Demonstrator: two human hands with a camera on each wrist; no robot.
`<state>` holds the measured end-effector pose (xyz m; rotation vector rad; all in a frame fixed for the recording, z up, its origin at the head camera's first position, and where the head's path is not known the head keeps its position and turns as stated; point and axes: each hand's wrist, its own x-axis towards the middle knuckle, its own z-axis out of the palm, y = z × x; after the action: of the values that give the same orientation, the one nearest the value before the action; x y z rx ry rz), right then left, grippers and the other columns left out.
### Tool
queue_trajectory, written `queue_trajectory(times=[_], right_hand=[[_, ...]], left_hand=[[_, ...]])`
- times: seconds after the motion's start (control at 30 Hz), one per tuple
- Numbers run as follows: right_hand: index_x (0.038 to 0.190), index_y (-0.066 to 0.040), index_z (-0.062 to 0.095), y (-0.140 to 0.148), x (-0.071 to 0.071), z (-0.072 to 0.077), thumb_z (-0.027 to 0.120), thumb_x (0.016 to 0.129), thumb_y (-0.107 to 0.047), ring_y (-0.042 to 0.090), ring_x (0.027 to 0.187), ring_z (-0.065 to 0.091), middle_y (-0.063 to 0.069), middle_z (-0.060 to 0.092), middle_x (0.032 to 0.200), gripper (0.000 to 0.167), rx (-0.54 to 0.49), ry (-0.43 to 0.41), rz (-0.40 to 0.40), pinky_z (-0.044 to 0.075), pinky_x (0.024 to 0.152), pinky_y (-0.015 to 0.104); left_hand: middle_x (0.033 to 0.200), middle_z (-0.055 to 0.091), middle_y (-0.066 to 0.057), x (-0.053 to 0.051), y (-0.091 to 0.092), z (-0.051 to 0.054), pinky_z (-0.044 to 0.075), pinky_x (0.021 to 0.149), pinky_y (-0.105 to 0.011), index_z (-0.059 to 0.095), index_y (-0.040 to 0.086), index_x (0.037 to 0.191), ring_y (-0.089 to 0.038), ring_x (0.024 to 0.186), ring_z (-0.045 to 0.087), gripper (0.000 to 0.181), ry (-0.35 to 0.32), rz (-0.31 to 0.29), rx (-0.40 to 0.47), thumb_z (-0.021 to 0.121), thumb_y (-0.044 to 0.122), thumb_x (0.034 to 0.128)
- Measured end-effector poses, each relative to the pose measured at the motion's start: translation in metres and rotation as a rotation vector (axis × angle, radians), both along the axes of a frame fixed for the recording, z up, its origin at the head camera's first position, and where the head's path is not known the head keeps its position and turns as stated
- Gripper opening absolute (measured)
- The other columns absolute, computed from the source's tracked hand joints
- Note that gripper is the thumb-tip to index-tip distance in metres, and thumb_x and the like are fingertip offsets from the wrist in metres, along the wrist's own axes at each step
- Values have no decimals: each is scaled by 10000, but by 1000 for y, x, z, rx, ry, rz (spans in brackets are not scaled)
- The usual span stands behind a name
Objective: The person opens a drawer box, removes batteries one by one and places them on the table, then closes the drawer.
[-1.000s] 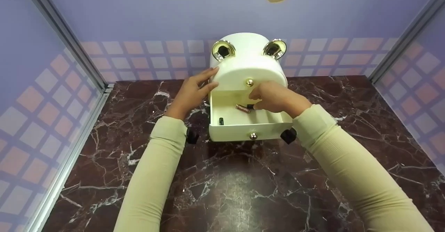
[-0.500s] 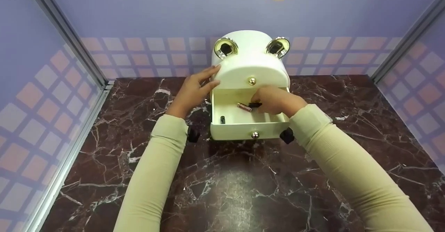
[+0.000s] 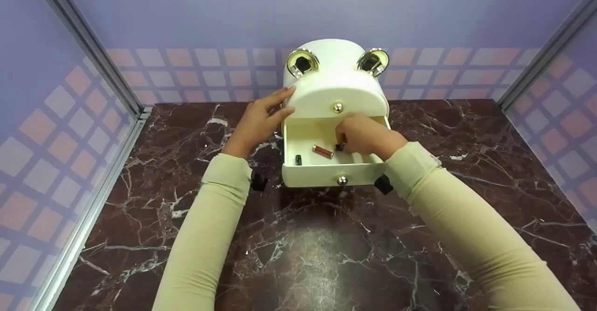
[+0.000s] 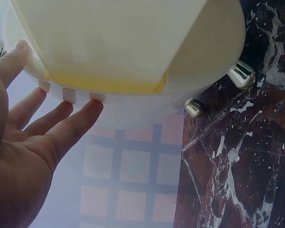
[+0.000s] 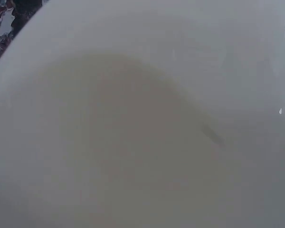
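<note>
A white cabinet stands against the back wall, its lower drawer pulled out. My left hand rests on the cabinet's left side, fingers spread; the left wrist view shows its fingertips touching the white casing. My right hand reaches into the drawer's right part with curled fingers. At its fingertips a small black battery shows, mostly hidden by the hand, apparently pinched. A red battery lies mid-drawer, left of that hand. Another black battery lies in the front left corner. The right wrist view is only a white blur.
The closed upper drawer has a gold knob; the lower one has a silver knob. Two gold-rimmed ear shapes stick up from the cabinet's top. Dark marble tabletop lies in front, with patterned walls around it.
My right hand has lowered into the drawer and its fingers have closed in at the black battery. The red battery has shifted slightly toward the drawer's front left. My left hand stays put.
</note>
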<state>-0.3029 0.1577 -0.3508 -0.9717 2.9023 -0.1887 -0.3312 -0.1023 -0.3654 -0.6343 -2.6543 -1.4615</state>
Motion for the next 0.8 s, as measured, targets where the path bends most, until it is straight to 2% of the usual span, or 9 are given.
queue_trajectory(times=[0.23, 0.4, 0.6, 0.8], right_hand=[[757, -46, 727, 0, 2, -2, 683, 657, 35, 255, 706, 632, 74, 704, 741, 135, -17, -9, 43, 532, 657, 366], [744, -46, 712, 2, 3, -4, 688, 692, 17, 224, 682, 612, 69, 692, 733, 86, -24, -25, 52, 525, 634, 341], [767, -50, 707, 6, 6, 3, 695, 702, 6, 214, 694, 589, 63, 681, 736, 87, -31, -52, 42, 514, 657, 345], [788, -51, 692, 13, 12, 13, 669, 721, 4, 184, 668, 524, 48, 628, 710, 90, -97, -44, 32, 455, 630, 307]], left_hand=[[1535, 374, 116, 0, 0, -2, 254, 1211, -362, 442, 525, 1351, -179, 1426, 365, 478, -19, -4, 7, 602, 492, 902], [1535, 382, 104, -1, 1, -4, 281, 1199, -352, 446, 525, 1345, -183, 1415, 386, 473, -22, -7, 21, 607, 482, 902], [1522, 385, 145, -3, 0, -5, 330, 1172, -330, 445, 529, 1342, -175, 1387, 427, 468, -20, 1, 27, 603, 476, 904], [1524, 385, 137, -4, -5, -5, 328, 1174, -342, 447, 520, 1350, -186, 1386, 429, 476, -22, 7, 17, 603, 488, 902]])
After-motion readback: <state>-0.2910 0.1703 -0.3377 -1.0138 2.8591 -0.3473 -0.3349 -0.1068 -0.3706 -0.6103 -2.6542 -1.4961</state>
